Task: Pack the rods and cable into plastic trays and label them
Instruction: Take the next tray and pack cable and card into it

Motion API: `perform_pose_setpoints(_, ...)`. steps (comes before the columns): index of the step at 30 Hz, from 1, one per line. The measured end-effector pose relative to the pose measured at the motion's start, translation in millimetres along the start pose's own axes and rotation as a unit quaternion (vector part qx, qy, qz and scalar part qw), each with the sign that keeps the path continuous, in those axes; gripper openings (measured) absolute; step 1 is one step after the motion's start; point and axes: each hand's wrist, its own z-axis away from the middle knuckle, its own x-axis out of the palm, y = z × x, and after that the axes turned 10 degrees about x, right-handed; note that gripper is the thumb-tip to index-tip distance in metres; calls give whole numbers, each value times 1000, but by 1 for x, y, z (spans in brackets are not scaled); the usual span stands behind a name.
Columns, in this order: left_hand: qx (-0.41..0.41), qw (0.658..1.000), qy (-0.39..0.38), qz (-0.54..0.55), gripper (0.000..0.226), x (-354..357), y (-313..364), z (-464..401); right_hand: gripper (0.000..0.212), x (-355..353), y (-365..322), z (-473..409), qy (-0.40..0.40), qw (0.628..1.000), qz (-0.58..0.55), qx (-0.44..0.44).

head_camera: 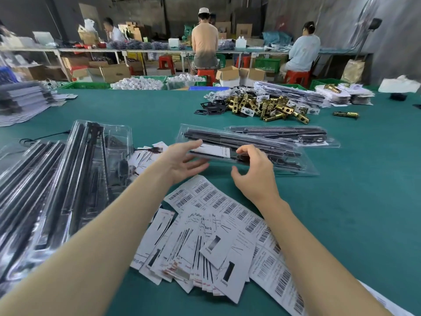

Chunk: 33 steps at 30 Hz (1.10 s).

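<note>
Your left hand (pixel 182 161) lies flat-fingered against the near end of a clear plastic clamshell tray (pixel 246 149) of black metal rods, while your right hand (pixel 252 172) curls its fingertips over the tray's near edge beside its white label (pixel 214 149). The slick, glossy plastic could slip from so light a hold and slide on the teal felt table (pixel 355 197). Matte barcode sticker sheets (pixel 230 208) lie loose just below, easily dragged by your wrists.
</note>
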Motion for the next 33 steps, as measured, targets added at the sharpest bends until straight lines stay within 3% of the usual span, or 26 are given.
perform_pose_setpoints(3, 33, 995, 62, 76, 19, 8, -20, 0, 25, -1, -5, 1, 11, 998, -54, -21)
perform_pose_setpoints(6, 73, 985, 95, 120, 24, 2, -24, -3, 4, -5, -7, 1, 89, 993, -75, -29)
perform_pose_setpoints(7, 88, 983, 99, 131, 24, -2, -23, -2, 14, -6, -6, 0, 104, 991, -87, -13)
perform_pose_setpoints(9, 109, 975, 94, 169, 21, -8, -22, 1, 38, -7, -7, -1, 71, 990, -110, 54)
perform_pose_setpoints(11, 125, 964, 79, 222, 22, -13, -22, 6, 42, -7, -15, -3, -43, 972, -161, 168)
perform_pose_setpoints(12, 127, 959, 63, 246, 20, -14, -23, 9, 36, -7, -20, -5, -113, 934, -244, 237)
perform_pose_setpoints(14, 119, 956, 30, 267, 17, -17, -25, 14, 29, -7, -30, -12, -196, 812, -450, 315)
perform_pose_setpoints(16, 117, 964, -2, 240, 34, -19, -25, 19, 19, -9, -32, -17, -194, 720, -587, 315)
perform_pose_setpoints(18, 117, 978, -30, 171, 53, -21, -25, 20, 13, -8, -32, -17, -156, 676, -638, 333)
perform_pose_setpoints(21, 109, 992, -41, 51, 48, -20, -25, 21, 18, -7, -28, -15, -92, 643, -654, 388)
perform_pose_setpoints(25, 110, 994, -13, 10, 31, -24, -29, 18, 9, -10, -24, -17, -37, 615, -672, 411)
perform_pose_setpoints(28, 113, 993, 16, -25, 15, -25, -30, 16, 9, -9, -23, -19, -12, 622, -667, 411)
perform_pose_setpoints(33, 147, 984, 44, -88, 18, -24, -31, 17, 5, -10, -19, -20, 16, 622, -668, 408)
